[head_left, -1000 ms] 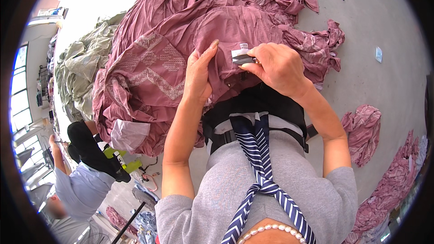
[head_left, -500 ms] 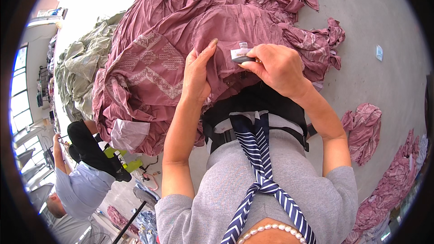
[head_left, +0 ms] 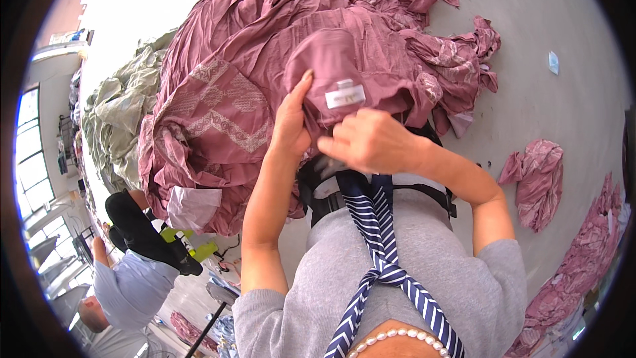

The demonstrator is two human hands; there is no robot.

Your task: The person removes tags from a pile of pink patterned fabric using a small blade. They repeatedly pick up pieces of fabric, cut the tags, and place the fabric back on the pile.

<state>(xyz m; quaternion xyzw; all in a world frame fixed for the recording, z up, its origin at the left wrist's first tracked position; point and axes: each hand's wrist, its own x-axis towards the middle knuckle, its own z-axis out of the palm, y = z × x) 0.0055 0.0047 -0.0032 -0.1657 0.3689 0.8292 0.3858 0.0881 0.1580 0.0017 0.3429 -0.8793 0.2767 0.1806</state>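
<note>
Across the upper middle of the head view, I see the dusty-pink cloth [head_left: 265,33] heaped in loose folds, its near edge lifted in front of the person's waist. A white label [head_left: 345,97] lies flat on this raised part, between the two hands, with a small pale tab [head_left: 344,83] at its upper edge; blur keeps me from reading the print. The left hand [head_left: 291,124] is closed on the cloth just left of the label, thumb upright against it, the other fingers partly hidden. The right hand [head_left: 372,140] is just below the label, its fingers bent inward and smeared by blur. A dark blurred shape [head_left: 326,164] shows under those fingertips; I cannot tell whether they grip it, or how far they are parted.

Pale geometric patterning [head_left: 232,109] runs over the heap's left part, with a whitish cloth piece [head_left: 193,207] beneath it. Beyond, I have a grey-green fabric pile [head_left: 122,106] at the left, near a co-worker in a light blue shirt [head_left: 136,286]. To the right, a crumpled pink bundle [head_left: 540,185] and a small pale-blue packet [head_left: 553,62] lie well apart on the grey floor [head_left: 523,106].
</note>
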